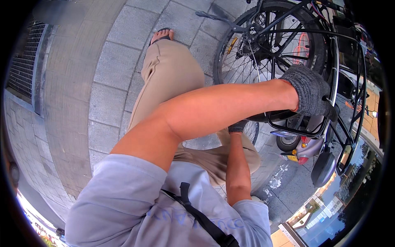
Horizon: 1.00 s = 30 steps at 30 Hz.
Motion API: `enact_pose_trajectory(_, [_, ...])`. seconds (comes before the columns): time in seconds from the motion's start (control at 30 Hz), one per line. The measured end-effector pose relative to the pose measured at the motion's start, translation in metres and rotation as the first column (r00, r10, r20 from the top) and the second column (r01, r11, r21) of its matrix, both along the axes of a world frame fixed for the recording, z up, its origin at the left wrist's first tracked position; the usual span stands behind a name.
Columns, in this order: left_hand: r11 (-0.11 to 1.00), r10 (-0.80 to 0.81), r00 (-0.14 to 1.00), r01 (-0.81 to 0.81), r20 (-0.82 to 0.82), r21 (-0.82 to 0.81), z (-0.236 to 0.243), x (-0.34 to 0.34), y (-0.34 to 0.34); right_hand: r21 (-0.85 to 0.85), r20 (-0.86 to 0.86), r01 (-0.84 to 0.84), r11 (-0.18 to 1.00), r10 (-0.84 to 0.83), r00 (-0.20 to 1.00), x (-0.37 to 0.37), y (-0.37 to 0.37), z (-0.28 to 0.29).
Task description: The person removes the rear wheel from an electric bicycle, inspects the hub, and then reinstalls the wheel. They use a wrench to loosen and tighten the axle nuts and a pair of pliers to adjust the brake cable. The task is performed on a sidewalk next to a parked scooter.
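My left hand [306,90], in a dark grey knit glove, reaches across to the bicycle's black rack [345,49] at right, fingers curled beside a metal bar; what exactly they hold is unclear. My right hand [236,126], also gloved, is lower, beyond my left forearm and near the lower wheel area, its fingers mostly hidden. Above them is a bicycle wheel [242,61] with spokes, a brake disc [249,48] and a black tyre. A yellow reflector [231,45] sits on the spokes.
Grey paving slabs [111,74] surround my legs and sandalled foot. A metal grate [26,61] lies at far left. Behind the bicycle stand a silver-pink scooter [308,146] with a red tail light and a dark glass front [349,189] at lower right.
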<state>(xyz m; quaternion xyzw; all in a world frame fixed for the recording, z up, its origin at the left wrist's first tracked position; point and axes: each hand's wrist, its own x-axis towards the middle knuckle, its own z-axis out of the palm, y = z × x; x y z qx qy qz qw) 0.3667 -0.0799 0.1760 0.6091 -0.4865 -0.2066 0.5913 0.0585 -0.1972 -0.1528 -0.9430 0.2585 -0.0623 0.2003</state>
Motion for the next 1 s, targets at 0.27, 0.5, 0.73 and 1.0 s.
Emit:
enact_pose_trajectory(0.27, [0.998, 0.052, 0.998, -0.053, 0.034, 0.035, 0.004, 0.006, 0.004, 0.088, -0.044, 0.008, 0.996, -0.004, 0.999, 0.042, 0.041, 0.057])
enact_pose_trajectory(0.5, [0.938, 0.346, 0.937, -0.346, 0.054, -0.016, -0.033, 0.014, 0.008, 0.339, -0.471, 0.274, 0.900, -0.090, 0.877, 0.001, 0.059, 0.055])
enact_pose_trajectory(0.73, [0.975, 0.187, 0.847, -0.220, -0.497, -0.009, -0.039, 0.034, -0.003, 0.537, -0.453, 0.063, 0.841, 0.224, 0.863, 0.017, 0.116, 0.028])
enact_pose_trajectory(1.0, [0.955, 0.286, 0.930, -0.258, -0.232, 0.144, -0.007, 0.035, -0.012, 0.649, -0.304, 0.047, 0.759, 0.203, 0.931, 0.032, 0.090, 0.036])
